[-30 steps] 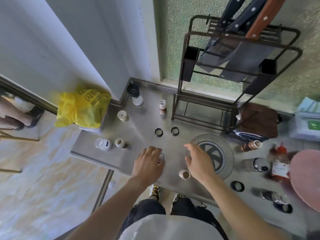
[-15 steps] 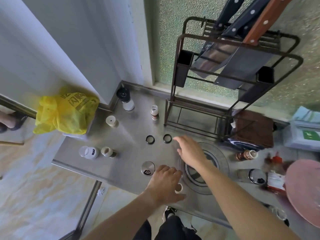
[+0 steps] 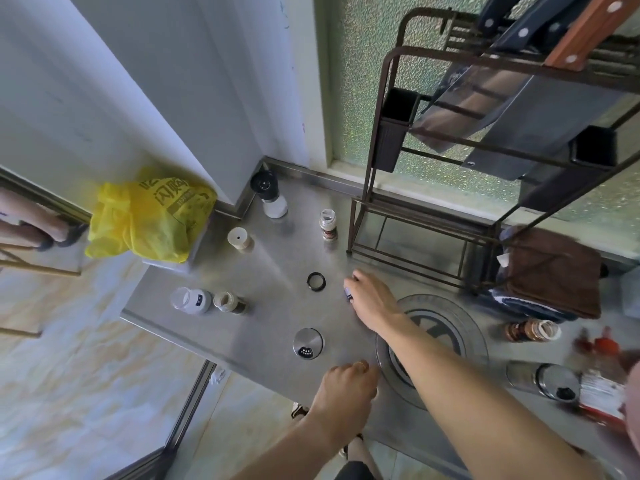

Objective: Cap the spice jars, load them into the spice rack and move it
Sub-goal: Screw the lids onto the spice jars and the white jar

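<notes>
- Head view: the fingers (image 3: 350,282) of the right hand (image 3: 372,299) curl down onto the tabletop (image 3: 277,317) just right of a black ring cap (image 3: 316,282); something small and dark shows under the fingertips, but what it is cannot be told, nor whether it is gripped.
- The left hand (image 3: 346,389) sits at the near edge of the tabletop with fingers curled under; a pale bit shows at the knuckles, and whether it holds anything cannot be told.
- A steel shaker lid (image 3: 308,342) with holes lies flat between the two hands, apart from both.
- Left of it, a white jar (image 3: 191,300) and an uncapped brown jar (image 3: 230,302) lie side by side, touching or nearly so.
- Farther back stand a small red-labelled jar (image 3: 328,224), a cream-topped jar (image 3: 239,238) and a black-topped grinder (image 3: 269,194) in the corner.
- The dark wire spice rack (image 3: 374,133) stands at the back right, its lower shelf bare, knives (image 3: 519,109) hung in its top.
- On the right, a brown spice jar (image 3: 531,330) and a steel shaker (image 3: 543,379) lie on their sides; a red bottle (image 3: 602,386) is blurred.
- A yellow bag (image 3: 149,216) sits at the left edge, a brown cloth (image 3: 554,271) beside the rack.
</notes>
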The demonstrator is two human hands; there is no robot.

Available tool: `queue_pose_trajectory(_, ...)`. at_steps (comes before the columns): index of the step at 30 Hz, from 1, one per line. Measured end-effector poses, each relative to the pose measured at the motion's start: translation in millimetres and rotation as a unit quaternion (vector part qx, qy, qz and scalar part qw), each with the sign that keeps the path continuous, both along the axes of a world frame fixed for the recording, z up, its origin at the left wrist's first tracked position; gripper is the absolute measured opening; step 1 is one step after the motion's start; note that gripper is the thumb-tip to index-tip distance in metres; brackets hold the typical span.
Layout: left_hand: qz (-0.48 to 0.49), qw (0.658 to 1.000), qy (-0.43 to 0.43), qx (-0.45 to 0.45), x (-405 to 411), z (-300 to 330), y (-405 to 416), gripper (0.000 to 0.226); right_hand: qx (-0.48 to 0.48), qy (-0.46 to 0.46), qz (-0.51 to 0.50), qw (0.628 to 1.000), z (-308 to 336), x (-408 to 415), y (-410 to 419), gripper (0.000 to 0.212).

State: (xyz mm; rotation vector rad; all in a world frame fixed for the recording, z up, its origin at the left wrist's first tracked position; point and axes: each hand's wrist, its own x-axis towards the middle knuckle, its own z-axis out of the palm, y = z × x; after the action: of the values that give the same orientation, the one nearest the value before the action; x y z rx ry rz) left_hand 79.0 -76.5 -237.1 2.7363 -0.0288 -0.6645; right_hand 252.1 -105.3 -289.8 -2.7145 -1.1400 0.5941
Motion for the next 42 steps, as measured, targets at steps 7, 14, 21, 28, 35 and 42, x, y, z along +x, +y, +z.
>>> queue_pose_trajectory(7,0.177,0.976,-0.086,-0.088,5,39,10,0.042,0.173,0.087,-0.118,0.974,65,-15,-47,0.033)
queue_pose_trajectory(14,0.253,0.936,-0.191,-0.15,29,89,18,0.039,0.273,0.095,-0.135,0.948,166,-34,-107,0.038)
queue_pose_trajectory(21,0.213,0.905,-0.3,-0.214,44,123,16,0.043,0.276,0.099,-0.074,0.953,227,-40,-122,0.045)
queue_pose_trajectory(28,0.181,0.892,-0.336,-0.242,43,144,23,0.045,0.24,0.016,-0.021,0.971,252,-36,-122,0.047)
queue_pose_trajectory(35,0.161,0.877,-0.364,-0.268,37,150,34,0.043,0.175,-0.029,-0.089,0.98,259,-40,-108,0.049)
queue_pose_trajectory(42,0.162,0.871,-0.366,-0.286,36,146,46,0.043,0.135,0.043,-0.063,0.988,265,-41,-100,0.028)
